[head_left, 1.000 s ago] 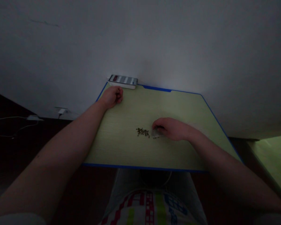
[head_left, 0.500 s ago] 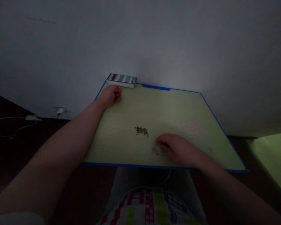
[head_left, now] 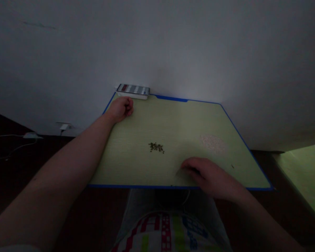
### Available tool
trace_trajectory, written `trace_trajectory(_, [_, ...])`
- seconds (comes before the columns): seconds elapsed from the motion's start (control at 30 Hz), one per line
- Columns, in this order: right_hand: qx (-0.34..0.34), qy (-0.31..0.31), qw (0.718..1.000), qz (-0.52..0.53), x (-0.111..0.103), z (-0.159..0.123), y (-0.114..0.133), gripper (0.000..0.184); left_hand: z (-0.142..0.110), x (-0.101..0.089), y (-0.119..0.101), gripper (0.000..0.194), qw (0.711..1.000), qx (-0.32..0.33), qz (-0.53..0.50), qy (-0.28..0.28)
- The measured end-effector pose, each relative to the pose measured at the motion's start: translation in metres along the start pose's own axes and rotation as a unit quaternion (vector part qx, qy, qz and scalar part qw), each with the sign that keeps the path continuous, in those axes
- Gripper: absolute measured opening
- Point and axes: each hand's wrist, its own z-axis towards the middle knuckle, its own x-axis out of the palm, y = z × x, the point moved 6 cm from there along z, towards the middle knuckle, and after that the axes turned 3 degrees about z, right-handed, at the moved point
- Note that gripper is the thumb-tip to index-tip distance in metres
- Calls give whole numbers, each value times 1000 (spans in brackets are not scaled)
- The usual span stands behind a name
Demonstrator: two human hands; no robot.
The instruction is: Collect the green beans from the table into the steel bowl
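Note:
My right hand (head_left: 207, 175) is low over the near part of the pale green tabletop (head_left: 168, 122). Its thumb and fingers pinch a thin, clear plastic piece (head_left: 182, 172), blurred and hard to make out. Left of it lies a small pile of dark greenish grains (head_left: 156, 147). To its right is a wider patch of pale, whitish grains (head_left: 213, 144). A tiny dark speck (head_left: 171, 185) sits at the table's near edge. My left hand (head_left: 120, 109) rests with curled fingers at the far left, and nothing shows in it.
A phone (head_left: 133, 89) lies on a white box (head_left: 132, 95) at the far left corner, against the wall. Blue edging (head_left: 136, 186) borders the table. A dark sliver (head_left: 232, 166) lies at right. A plug (head_left: 64, 126) and cables are beyond the table's left side.
My right hand has moved toward the near edge with the clear plastic piece. The dark speck, formerly beside the piece, is now at that edge. My left hand stays in place.

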Motion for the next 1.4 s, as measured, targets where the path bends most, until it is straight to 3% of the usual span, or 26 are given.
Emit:
trace_trajectory(0.17, [131,-180,970,-99,-39,-5,-55,30,1,1,-1,11,1000,14,6,12])
trace_trajectory(0.27, [184,-217,947,-147,-50,-7,-76,33,3,0,-1,10,999,30,18,22])
trace_trajectory(0.4, [196,-239,937,-165,-55,-8,-85,34,4,-1,1,10,999,25,21,26])
trace_trajectory(0.67, [189,-248,935,-169,-57,-7,-88,34,2,-1,-1,11,1000,16,14,14])
trace_trajectory(0.97, [150,-197,965,-81,-49,-8,-84,32,5,-4,0,13,998,34,27,37])
trace_trajectory(1.13, [179,-216,955,-95,-53,-11,-88,32,5,-2,1,11,999,20,17,40])
trace_trajectory(1.3, [146,-192,966,-96,-39,3,-69,31,4,-4,3,10,1000,9,2,20])
trace_trajectory(1.4, [84,-161,981,-75,-22,15,-44,30,3,-3,2,10,1000,12,8,18])
